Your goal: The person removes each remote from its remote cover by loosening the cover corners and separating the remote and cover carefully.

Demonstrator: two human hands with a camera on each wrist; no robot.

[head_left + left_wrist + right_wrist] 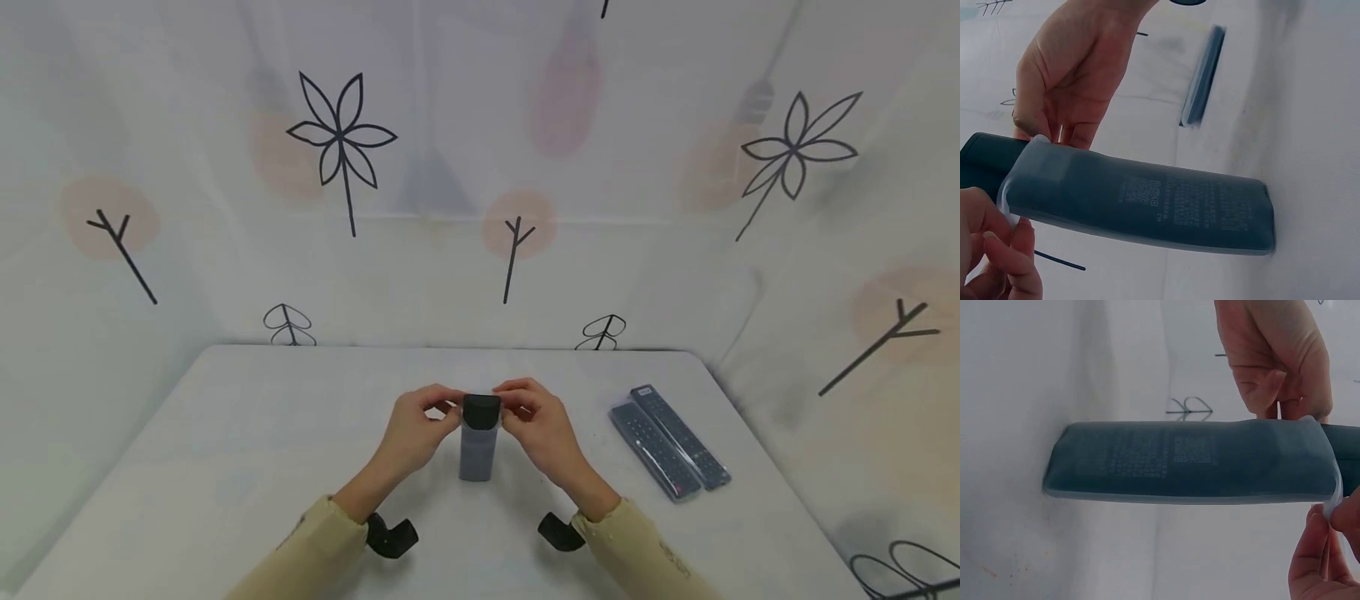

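Note:
A dark remote control [480, 412] stands on end on the table inside a translucent plastic sleeve [1129, 194], its bare end sticking out at the top. Printed text and a square code show through the sleeve [1197, 459]. My left hand [420, 423] pinches the sleeve's open edge on one side between thumb and fingers. On the opposite side my right hand [538, 417] pinches the same rim. In the left wrist view the left hand [997, 256] is partly cut off by the frame; so is the right hand [1332, 550] in the right wrist view.
Two more remotes lie side by side at the table's right: a plastic-covered one [656, 450] and another [681, 433] beside it. Black wrist cameras [392, 537] sit below both forearms. A patterned cloth backdrop [435, 275] rises behind the white table [255, 433].

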